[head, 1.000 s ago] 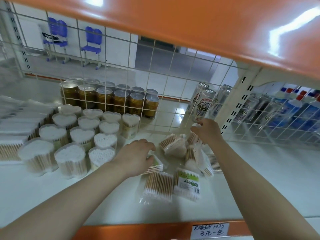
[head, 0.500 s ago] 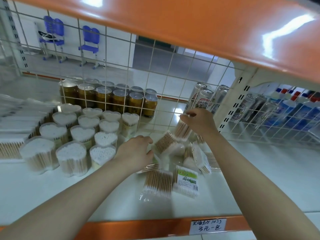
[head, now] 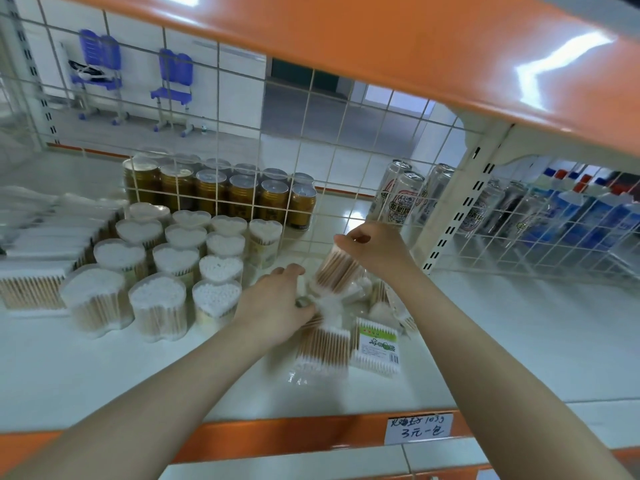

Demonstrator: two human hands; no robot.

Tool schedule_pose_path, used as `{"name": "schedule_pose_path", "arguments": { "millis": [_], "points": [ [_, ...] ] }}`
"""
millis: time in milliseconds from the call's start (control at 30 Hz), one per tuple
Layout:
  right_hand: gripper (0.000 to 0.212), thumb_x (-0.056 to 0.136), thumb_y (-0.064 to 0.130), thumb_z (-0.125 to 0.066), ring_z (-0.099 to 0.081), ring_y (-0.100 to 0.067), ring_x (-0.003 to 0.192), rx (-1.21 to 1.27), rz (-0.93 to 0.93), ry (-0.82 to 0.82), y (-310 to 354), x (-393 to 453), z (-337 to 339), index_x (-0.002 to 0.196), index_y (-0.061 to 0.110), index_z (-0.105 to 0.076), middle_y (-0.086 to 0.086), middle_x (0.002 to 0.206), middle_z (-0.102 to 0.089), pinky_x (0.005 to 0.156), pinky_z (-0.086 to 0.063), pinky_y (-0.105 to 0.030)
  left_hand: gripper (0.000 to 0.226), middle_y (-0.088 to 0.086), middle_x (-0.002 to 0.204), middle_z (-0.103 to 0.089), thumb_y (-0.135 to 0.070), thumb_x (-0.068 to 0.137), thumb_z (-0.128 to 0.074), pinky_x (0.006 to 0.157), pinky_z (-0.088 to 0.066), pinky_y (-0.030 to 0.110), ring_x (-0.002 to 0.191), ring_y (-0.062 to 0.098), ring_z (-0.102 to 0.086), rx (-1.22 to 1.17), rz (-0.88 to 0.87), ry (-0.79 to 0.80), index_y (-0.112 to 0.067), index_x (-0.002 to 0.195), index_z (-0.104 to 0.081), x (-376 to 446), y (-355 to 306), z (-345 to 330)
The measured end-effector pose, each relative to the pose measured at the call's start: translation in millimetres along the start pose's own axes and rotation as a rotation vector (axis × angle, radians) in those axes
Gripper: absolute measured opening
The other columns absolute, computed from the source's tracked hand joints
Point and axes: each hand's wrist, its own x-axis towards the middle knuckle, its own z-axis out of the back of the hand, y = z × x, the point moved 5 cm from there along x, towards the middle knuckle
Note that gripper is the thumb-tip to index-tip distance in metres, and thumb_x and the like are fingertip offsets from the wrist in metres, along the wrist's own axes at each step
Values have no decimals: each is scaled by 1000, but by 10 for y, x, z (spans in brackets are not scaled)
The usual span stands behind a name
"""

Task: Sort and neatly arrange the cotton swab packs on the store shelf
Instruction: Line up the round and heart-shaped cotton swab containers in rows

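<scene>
right hand (head: 375,251): pinches clear soft bag of wooden cotton swabs (head: 337,271) by its top | left hand (head: 277,306): grips crinkly flat pack (head: 323,308) | handling: light, slippery film; hold edges

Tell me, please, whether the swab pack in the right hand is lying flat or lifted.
Lifted and tilted: the right hand pinches the swab pack by its top end, raised above the packs lying on the shelf.

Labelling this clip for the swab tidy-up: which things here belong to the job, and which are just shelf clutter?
Job:
right hand lifting a swab pack
left hand on the loose packs
labelled pack
heart-shaped swab tubs

Lying about:
gold cans
drink cans
price tag
</scene>
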Motion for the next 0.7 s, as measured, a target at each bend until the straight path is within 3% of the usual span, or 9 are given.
{"name": "schedule_pose_path", "arguments": {
  "millis": [100, 233, 400, 533, 700],
  "points": [
    [31, 86, 45, -56, -55, -8, 80, 32, 4, 44, 86, -86, -55, 94, 17, -66, 11, 83, -59, 67, -42, -24, 65, -1, 133, -49, -48, 84, -58, 89, -44, 33, 117, 19, -50, -1, 5, -12, -22, 138, -33, -44, 23, 5],
    [24, 86, 44, -57, -59, -9, 90, 95, 32, 102, 197, -182, -125, 95, 24, -64, 10, 94, -64, 85, -50, -32, 65, 0, 131, -52, -50, 85, -56, 88, -45, 33, 115, 20, -52, -6, 3, 9, -19, 137, -35, -60, 76, -15],
    [17, 87, 37, -59, -59, -4, 87, 182, 95, 108, 300, -275, -135, 97, 26, -66, 14, 92, -64, 82, -48, -23, 58, 2, 124, -58, -43, 82, -62, 90, -48, 35, 109, 19, -56, -189, 45, 67, -15, 131, -46, -74, 169, -6],
    [6, 87, 32, -60, -61, -4, 89, 250, 145, 104, 334, -322, -132, 92, 34, -63, 21, 87, -62, 83, -49, -23, 52, 2, 118, -60, -40, 79, -67, 87, -49, 32, 102, 17, -57, -264, 37, 77, -14, 122, -51, -87, 171, 28],
    [16, 89, 29, -58, -59, -8, 99, 347, 158, 149, 359, -376, -112, 96, 43, -62, 13, 104, -64, 86, -45, -20, 63, 2, 116, -57, -41, 73, -73, 78, -46, 27, 97, 16, -54, -265, 84, 1, -13, 122, -46, -119, 173, 85]
  ]
}}
